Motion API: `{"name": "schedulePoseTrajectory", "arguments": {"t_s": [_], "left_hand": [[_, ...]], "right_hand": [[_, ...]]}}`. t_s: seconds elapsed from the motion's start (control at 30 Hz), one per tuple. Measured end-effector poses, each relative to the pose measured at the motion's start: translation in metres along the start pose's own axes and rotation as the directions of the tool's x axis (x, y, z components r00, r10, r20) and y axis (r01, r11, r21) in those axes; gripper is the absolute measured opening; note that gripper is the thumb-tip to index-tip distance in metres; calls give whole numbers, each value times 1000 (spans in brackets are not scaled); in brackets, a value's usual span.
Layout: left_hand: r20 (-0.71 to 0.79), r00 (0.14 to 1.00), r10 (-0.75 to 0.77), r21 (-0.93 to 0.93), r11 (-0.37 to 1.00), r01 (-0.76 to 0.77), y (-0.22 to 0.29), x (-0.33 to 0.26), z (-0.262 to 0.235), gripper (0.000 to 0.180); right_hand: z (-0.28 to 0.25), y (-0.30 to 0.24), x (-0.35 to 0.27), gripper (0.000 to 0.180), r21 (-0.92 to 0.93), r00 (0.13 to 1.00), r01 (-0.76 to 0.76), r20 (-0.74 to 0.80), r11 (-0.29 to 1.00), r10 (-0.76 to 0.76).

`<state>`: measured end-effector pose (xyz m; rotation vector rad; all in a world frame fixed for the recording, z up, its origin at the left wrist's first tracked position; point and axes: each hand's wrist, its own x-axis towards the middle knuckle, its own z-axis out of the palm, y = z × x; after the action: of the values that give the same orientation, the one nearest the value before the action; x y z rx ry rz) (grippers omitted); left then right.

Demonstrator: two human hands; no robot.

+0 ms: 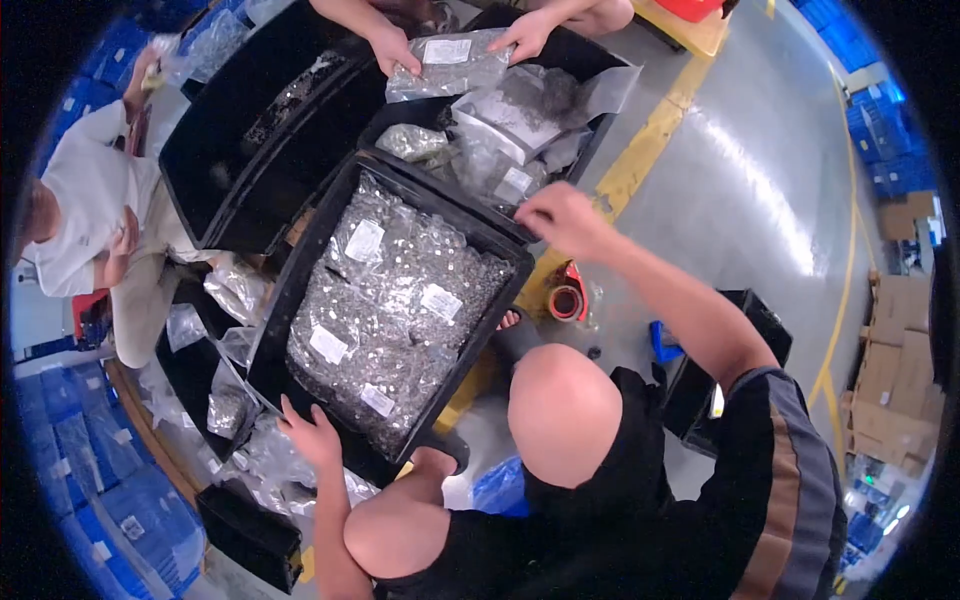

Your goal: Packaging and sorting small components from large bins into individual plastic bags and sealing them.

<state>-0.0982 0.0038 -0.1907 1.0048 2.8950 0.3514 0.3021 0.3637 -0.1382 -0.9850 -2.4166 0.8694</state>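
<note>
Between my arms stands a black plastic bin (522, 262) filled with clear bags of small shiny metal parts (400, 290), several with white labels. At the bin's near left corner is my left hand (312, 437), its fingers spread and holding nothing. My right hand (565, 218) is by the far right corner, fingers curled in. Whether it grips the rim or some small thing there is hidden. Beyond the bin, another person's two hands hold a labelled clear bag of parts (450, 65) over a second black bin (607, 110) with bags and a white sheet inside.
A large black bin (225, 170) lies tipped at the far left, beside a person in a white shirt (95, 190). A red tape dispenser (567, 300) sits on the floor to the right. Smaller black bins (250, 530) and loose plastic bags (285, 460) are at the near left.
</note>
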Motion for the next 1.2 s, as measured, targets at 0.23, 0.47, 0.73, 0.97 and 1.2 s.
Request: {"name": "schedulePoseTrajectory", "arguments": {"t_s": [0.23,0.47,0.73,0.97,1.2], "left_hand": [[31,999,-9,-59,998,11,14,4,-3,45],[12,999,-30,35,999,30,12,4,-5,39],[56,996,-70,28,997,69,16,-1,-5,26],[62,996,-64,21,998,63,17,3,-7,26],[59,997,-59,35,998,57,16,3,-6,25]], "right_hand": [[-56,124,64,22,-446,973,-231,-132,865,192],[-29,127,109,30,-807,728,-260,196,530,656],[-9,104,106,51,-791,761,152,476,593,441],[18,110,112,51,-749,718,305,586,588,375],[23,120,112,44,-731,776,232,537,642,330]]}}
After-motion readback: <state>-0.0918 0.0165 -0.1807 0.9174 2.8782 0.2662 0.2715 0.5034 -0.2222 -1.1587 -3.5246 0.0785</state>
